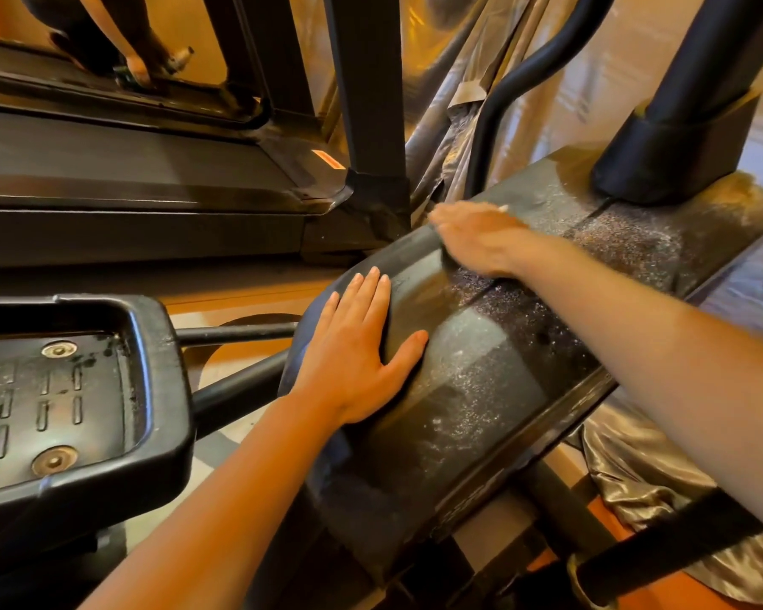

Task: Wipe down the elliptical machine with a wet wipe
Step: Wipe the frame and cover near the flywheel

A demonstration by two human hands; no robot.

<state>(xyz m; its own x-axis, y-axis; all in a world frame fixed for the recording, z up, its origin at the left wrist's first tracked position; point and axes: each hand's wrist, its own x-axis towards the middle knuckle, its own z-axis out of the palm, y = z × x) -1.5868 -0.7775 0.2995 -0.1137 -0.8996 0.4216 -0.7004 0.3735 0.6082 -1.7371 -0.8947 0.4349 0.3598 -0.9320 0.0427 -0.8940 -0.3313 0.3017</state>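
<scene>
The elliptical machine's curved black housing runs from bottom centre to upper right and is speckled with pale dust. My left hand lies flat on its near left side, fingers straight and together. Farther up the housing my right hand rests palm down and looks blurred. A small white corner, apparently the wet wipe, peeks out at the far edge of that hand; the rest of it is hidden underneath. A darker, shinier streak lies between the two hands.
The elliptical's black foot pedal is at left, and its thick upright column rises at upper right. A treadmill stands beyond, where another person's hands work. Silvery cloth hangs at right.
</scene>
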